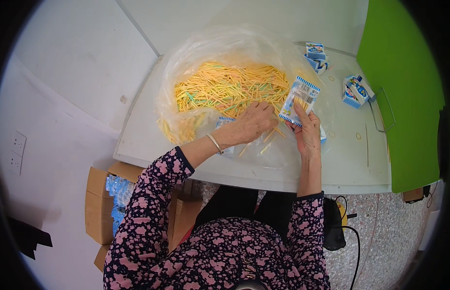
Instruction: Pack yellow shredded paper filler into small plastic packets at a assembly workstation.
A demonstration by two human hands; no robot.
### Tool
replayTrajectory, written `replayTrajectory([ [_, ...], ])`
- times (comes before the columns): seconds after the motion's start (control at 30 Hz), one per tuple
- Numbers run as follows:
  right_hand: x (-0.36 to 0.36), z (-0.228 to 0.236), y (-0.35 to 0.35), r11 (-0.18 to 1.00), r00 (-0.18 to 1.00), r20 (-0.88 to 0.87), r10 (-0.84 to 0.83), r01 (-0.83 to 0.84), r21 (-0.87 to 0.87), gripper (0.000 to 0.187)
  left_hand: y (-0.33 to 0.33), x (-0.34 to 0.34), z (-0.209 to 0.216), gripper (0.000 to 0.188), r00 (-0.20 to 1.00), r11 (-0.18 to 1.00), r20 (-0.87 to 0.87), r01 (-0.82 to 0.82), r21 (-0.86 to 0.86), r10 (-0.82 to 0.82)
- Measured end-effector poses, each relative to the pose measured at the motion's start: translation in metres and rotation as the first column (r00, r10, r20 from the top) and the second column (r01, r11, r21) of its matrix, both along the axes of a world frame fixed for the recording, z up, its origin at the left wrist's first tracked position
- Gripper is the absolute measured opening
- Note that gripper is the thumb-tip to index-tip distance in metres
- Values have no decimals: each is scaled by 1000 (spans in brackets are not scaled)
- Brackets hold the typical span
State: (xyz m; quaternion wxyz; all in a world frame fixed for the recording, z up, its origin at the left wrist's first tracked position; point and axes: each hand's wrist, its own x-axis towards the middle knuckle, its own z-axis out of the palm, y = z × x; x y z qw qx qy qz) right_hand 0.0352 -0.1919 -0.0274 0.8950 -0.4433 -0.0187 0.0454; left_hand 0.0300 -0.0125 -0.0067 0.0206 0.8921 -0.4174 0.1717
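Note:
A large clear plastic bag (168, 82) lies open on the table, holding a heap of thin yellow sticks (225, 87) with some green and pink ones among them. My left hand (254, 123) is closed at the near edge of the heap, and a few thin sticks (279, 131) poke out by its fingertips. To its right, my right hand (308, 128) grips a small blue-and-white packet (300, 99) with a clear window, yellow sticks showing through it. Another blue-and-white packet (225, 122) lies partly hidden under my left wrist.
Small blue-and-white boxes (356, 91) stand at the right, by a bent metal wire stand (390, 116); more packets (315, 54) lie farther back. A green panel (404, 96) borders the right side. On the floor at left, a cardboard box (100, 205) holds blue packets.

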Motion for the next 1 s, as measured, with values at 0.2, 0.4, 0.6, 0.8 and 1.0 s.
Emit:
replayTrajectory([
  [0.2,1,2,-2,999,999,28,-35,35,18,28,9,20,3,8,991,993,76,104,57,-108],
  [0.4,1,4,-1,997,996,30,-81,80,11,26,-9,14,2,8,980,979,47,188,73,-192],
  [0.6,1,-4,1,998,996,69,-59,59,-4,25,-26,4,-8,11,967,965,131,194,179,-219],
  [0.8,0,-1,-1,999,998,57,-27,29,-33,26,-16,7,3,22,981,972,42,180,149,-188],
  [1.0,-2,0,-1,992,998,12,58,-56,-112,24,12,23,33,32,957,911,-265,-208,-356,115],
])
